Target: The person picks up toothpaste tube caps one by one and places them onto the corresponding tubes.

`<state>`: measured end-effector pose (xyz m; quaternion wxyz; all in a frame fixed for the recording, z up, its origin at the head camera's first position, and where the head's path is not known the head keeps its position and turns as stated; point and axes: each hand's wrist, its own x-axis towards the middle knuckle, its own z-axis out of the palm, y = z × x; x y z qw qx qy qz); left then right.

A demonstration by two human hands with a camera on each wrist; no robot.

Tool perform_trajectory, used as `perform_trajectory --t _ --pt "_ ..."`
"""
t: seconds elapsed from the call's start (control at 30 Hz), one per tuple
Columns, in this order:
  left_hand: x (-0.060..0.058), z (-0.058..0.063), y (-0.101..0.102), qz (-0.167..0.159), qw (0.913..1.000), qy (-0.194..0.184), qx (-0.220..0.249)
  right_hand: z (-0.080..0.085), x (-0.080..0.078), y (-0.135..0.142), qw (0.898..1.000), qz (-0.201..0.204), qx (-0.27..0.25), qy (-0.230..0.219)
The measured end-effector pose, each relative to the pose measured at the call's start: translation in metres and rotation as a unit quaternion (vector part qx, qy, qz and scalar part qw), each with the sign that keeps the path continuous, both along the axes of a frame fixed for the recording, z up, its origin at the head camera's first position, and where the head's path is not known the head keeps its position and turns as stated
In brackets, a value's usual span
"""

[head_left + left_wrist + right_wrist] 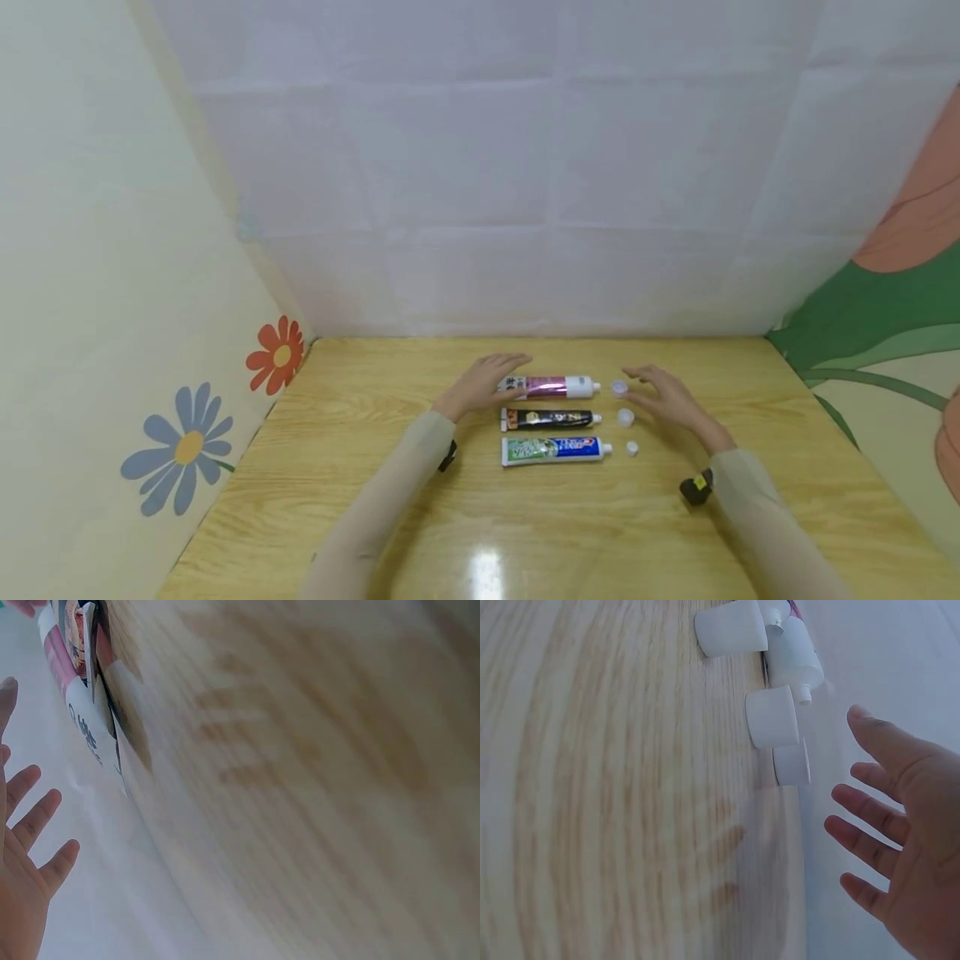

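Observation:
Three toothpaste tubes lie in parallel on the table, nozzles to the right: a pink-and-white tube (558, 387) at the back, a black tube (551, 418) in the middle, a green-and-blue tube (557, 449) in front. Beside each nozzle sits a white cap: the back cap (618, 388), the middle cap (626, 417) and the small front cap (632, 448). My left hand (483, 384) hovers by the tail of the pink-and-white tube, partly covering it, fingers spread and holding nothing. Near the back and middle caps, my right hand (666, 398) is raised with its fingers apart, also holding nothing.
The wood-grain table (360, 417) meets a white covered wall (480, 250) at the back. Flower-painted panels stand to the left and right. Each wrist wears a small black camera.

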<state>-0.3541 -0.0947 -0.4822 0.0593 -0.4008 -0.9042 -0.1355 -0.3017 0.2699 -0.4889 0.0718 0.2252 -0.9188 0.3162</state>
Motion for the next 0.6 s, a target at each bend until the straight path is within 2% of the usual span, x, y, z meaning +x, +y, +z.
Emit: perform_trajectory --t 0.2,0.33,0.43,0.6 --pt "-0.0038 -0.0005 0.0004 0.008 0.9995 -0.016 -0.027 -0.0017 -0.0021 0.0028 0.999 -0.006 -0.023 -0.028" --pt "-0.0063 -0.0032 0.0013 0.001 0.9990 -0.016 -0.042 -0.0030 -0.0026 0.0041 0.998 -0.009 -0.029 -0.047" --pt "-0.0066 -0.0035 0.0030 -0.005 0.9984 -0.026 -0.050 -0.0038 -0.0031 0.0045 0.998 -0.007 -0.035 -0.052" --pt "-0.0051 -0.0014 0.0075 0.004 0.9969 -0.045 -0.065 -0.0055 -0.0050 0.0057 0.997 0.004 -0.043 -0.066"
